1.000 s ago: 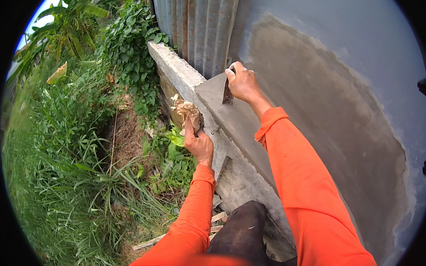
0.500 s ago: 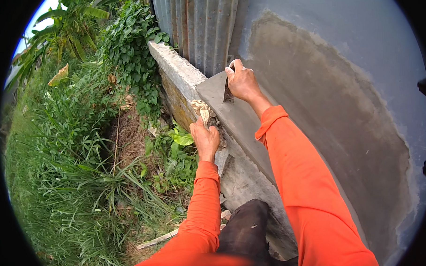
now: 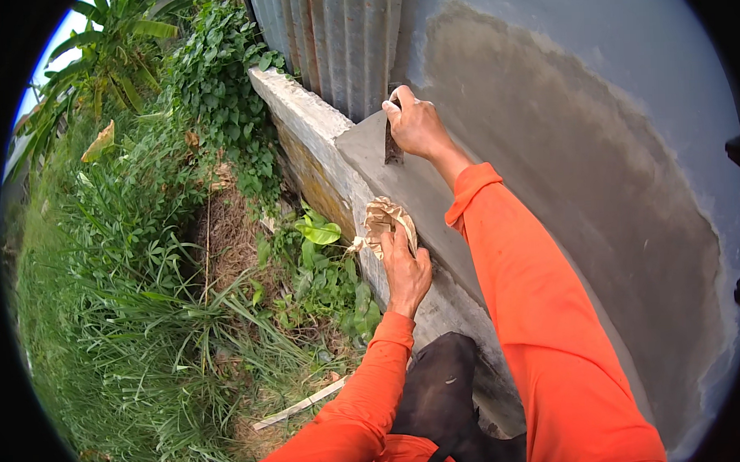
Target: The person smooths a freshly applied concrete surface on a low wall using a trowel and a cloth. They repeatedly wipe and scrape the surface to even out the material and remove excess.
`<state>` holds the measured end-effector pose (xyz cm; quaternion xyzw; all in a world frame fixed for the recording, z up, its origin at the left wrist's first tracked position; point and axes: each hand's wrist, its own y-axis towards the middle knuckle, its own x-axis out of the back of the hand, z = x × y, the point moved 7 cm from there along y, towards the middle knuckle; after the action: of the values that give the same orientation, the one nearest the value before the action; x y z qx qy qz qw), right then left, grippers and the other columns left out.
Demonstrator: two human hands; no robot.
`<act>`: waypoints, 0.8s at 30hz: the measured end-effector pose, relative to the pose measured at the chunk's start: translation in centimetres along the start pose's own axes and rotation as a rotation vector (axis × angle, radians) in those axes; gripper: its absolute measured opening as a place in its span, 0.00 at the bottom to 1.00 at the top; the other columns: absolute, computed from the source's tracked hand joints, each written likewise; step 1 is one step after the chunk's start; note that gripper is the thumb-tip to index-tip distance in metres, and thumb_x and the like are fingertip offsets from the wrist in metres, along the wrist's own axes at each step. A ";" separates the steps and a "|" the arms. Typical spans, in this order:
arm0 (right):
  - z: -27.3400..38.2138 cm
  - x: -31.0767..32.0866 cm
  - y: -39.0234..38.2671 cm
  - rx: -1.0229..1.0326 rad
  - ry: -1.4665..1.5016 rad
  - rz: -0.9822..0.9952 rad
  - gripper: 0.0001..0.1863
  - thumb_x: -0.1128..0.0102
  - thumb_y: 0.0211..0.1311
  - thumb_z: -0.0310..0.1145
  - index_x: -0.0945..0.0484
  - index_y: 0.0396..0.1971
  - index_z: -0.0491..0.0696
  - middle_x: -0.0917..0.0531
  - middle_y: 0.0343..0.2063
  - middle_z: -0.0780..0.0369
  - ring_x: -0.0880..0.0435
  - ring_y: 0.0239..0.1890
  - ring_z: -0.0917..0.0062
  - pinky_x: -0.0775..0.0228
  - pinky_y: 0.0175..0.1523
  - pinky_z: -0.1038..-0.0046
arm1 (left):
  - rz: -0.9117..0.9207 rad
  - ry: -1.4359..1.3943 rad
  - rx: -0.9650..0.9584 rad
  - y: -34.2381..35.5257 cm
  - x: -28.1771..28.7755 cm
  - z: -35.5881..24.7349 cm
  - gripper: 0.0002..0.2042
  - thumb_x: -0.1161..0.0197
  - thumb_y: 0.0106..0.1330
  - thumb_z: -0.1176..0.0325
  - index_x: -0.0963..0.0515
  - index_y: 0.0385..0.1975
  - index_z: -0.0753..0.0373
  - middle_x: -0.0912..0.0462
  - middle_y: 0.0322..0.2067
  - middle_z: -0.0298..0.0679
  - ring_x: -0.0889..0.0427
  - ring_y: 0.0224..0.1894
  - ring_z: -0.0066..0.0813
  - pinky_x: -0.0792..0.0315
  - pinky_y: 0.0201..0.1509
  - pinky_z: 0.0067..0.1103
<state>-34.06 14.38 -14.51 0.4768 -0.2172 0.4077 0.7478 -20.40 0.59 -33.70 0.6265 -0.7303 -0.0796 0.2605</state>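
My right hand (image 3: 420, 131) is closed on a narrow, dark, rusty metal tool (image 3: 393, 154), which stands against the smoothed grey cement slope (image 3: 460, 232) near the corrugated metal sheet (image 3: 339, 45). Lower and to its left, my left hand (image 3: 406, 274) grips a crumpled tan paper (image 3: 378, 218) at the outer edge of that slope, above the rough concrete wall top (image 3: 301, 111). The lower end of the paper rests near or on the concrete; exact contact is unclear.
Dense grass (image 3: 112, 305), creeping vines (image 3: 219, 98) and banana plants (image 3: 115, 36) fill the left side, below the wall. A pale wood strip (image 3: 299, 406) lies on the ground near my dark-clad leg (image 3: 432, 375). A large grey-blue surface with a darker patch (image 3: 588, 183) spreads to the right.
My left hand and the crumpled paper have moved rightward along the concrete edge, toward the slope. My right hand still holds the tool near the same spot. The view has shifted slightly.
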 end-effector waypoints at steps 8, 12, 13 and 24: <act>0.1 0.0 -0.2 -0.036 -0.044 0.049 0.18 0.48 0.85 0.45 0.28 0.53 0.42 0.11 0.44 0.40 0.13 0.54 0.40 0.24 0.60 0.45 | 0.209 -0.117 -0.059 -13.7 -1.4 -6.0 0.33 0.42 0.62 0.83 0.33 0.72 0.75 0.29 0.53 0.61 0.19 0.52 0.66 0.20 0.53 0.45; 0.1 0.0 0.0 -0.015 -0.028 0.030 0.18 0.47 0.84 0.45 0.28 0.53 0.43 0.11 0.44 0.41 0.13 0.53 0.41 0.24 0.60 0.45 | 0.174 -0.135 -0.057 -16.0 1.8 -4.9 0.34 0.42 0.59 0.85 0.30 0.71 0.75 0.27 0.52 0.58 0.20 0.53 0.60 0.22 0.56 0.41; 0.0 -0.1 0.0 -0.015 -0.039 0.032 0.18 0.47 0.84 0.45 0.28 0.53 0.43 0.11 0.44 0.41 0.13 0.53 0.40 0.24 0.59 0.45 | 0.115 -0.120 -0.079 -15.2 3.1 -4.6 0.34 0.42 0.59 0.85 0.30 0.71 0.74 0.27 0.52 0.57 0.21 0.52 0.59 0.22 0.56 0.40; -0.5 -0.4 0.5 -0.004 -0.052 0.072 0.20 0.47 0.84 0.46 0.28 0.53 0.41 0.11 0.43 0.39 0.12 0.51 0.39 0.23 0.59 0.46 | 0.065 -0.030 -0.050 -4.6 -1.2 -1.9 0.36 0.42 0.61 0.83 0.40 0.74 0.77 0.33 0.53 0.62 0.24 0.54 0.67 0.24 0.57 0.47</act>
<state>-34.74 14.78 -14.78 0.4776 -0.2544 0.4215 0.7277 -15.37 1.18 -34.47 0.5946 -0.7518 -0.0987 0.2674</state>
